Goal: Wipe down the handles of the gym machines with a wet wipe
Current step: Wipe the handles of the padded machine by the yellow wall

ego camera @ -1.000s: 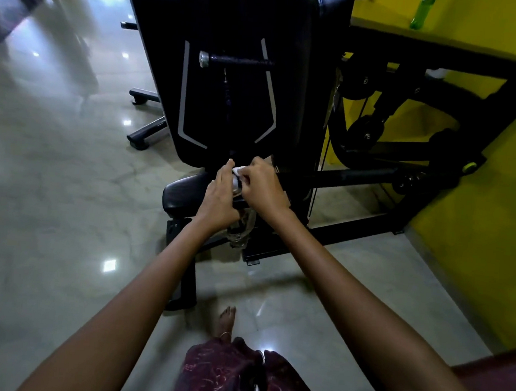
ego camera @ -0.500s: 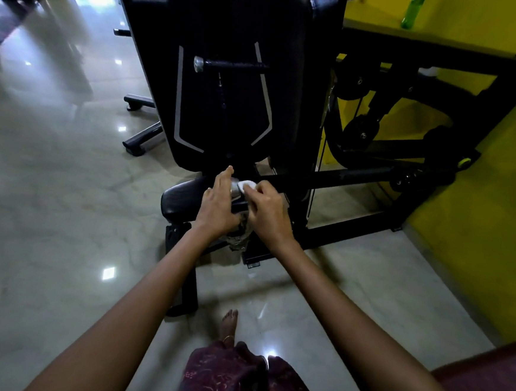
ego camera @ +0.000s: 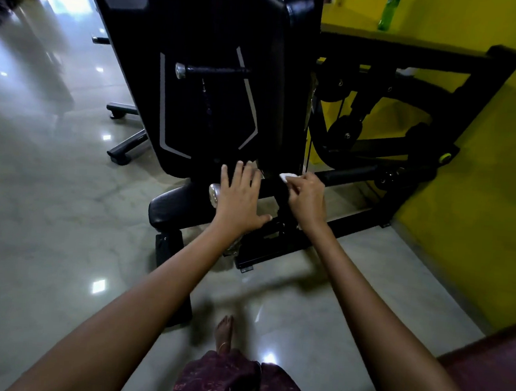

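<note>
A black gym machine point(ego camera: 214, 105) stands in front of me. Its lower handle runs across under both hands, with a chrome end cap point(ego camera: 214, 194) at the left. My left hand point(ego camera: 240, 200) lies spread over this handle, fingers straight. My right hand point(ego camera: 307, 196) pinches a small white wet wipe point(ego camera: 287, 177) just right of the left hand, near the black bar point(ego camera: 349, 174) leading to the right. An upper handle point(ego camera: 212, 70) with a chrome tip sticks out from the machine's back panel.
The black padded seat point(ego camera: 175, 206) sits below the left hand. Pulleys and frame point(ego camera: 380, 112) fill the right, against a yellow wall point(ego camera: 473, 187). A green bottle point(ego camera: 388, 9) stands on the ledge. Glossy tiled floor point(ego camera: 48, 209) spreads left. My bare foot point(ego camera: 223, 331) is below.
My hands have come apart. The left hand let go and opened flat over the handle. The right hand moved right with the wipe.
</note>
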A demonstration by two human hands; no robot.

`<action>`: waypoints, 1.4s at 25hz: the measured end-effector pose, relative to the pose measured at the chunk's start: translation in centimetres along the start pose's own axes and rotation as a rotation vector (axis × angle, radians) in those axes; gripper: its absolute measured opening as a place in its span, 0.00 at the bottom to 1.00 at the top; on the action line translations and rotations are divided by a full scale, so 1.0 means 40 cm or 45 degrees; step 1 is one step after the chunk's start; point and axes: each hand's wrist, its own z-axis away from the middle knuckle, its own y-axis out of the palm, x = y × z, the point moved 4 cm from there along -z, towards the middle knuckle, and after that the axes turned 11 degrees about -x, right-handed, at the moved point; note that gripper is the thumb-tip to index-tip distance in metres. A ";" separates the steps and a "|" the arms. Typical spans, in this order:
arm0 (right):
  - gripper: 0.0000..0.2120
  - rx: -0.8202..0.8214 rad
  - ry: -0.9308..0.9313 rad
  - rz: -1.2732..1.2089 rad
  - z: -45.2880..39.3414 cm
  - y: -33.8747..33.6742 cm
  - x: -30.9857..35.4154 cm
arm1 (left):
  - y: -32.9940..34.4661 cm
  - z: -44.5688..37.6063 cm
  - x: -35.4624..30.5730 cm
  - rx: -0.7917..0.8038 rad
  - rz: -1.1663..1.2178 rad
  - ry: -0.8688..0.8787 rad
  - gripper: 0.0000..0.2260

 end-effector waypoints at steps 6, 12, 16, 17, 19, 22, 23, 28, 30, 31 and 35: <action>0.10 0.037 0.071 0.108 -0.041 -0.021 -0.060 | 0.044 0.022 -0.042 -0.154 -0.105 -0.030 0.40; 0.10 -0.027 0.160 0.105 -0.087 -0.068 -0.149 | 0.043 0.017 -0.054 -0.106 -0.102 -0.094 0.40; 0.09 0.046 0.065 0.112 -0.071 -0.039 -0.103 | 0.029 -0.040 -0.117 -0.110 -0.008 -0.069 0.44; 0.09 0.056 0.010 0.068 -0.057 -0.035 -0.089 | 0.029 -0.053 -0.143 -0.118 0.017 -0.023 0.44; 0.09 0.043 0.035 0.027 -0.063 -0.051 -0.113 | 0.048 -0.064 -0.178 -0.077 0.025 0.029 0.44; 0.10 -0.056 0.307 0.047 -0.112 -0.105 -0.198 | 0.078 -0.055 -0.178 -0.118 -0.135 0.070 0.43; 0.11 -0.076 0.391 0.030 -0.121 -0.116 -0.216 | 0.084 -0.052 -0.174 -0.150 -0.177 0.077 0.43; 0.10 0.083 0.164 0.085 -0.069 -0.057 -0.139 | 0.095 -0.054 -0.178 -0.221 -0.292 0.063 0.43; 0.10 0.081 0.052 0.101 -0.061 -0.050 -0.135 | 0.098 -0.053 -0.177 -0.250 -0.341 0.064 0.44; 0.11 0.067 0.055 0.127 -0.075 -0.058 -0.150 | 0.099 -0.052 -0.176 -0.257 -0.355 0.069 0.44; 0.11 -0.005 0.319 0.309 -0.148 -0.101 -0.250 | 0.107 -0.052 -0.175 -0.298 -0.330 0.077 0.46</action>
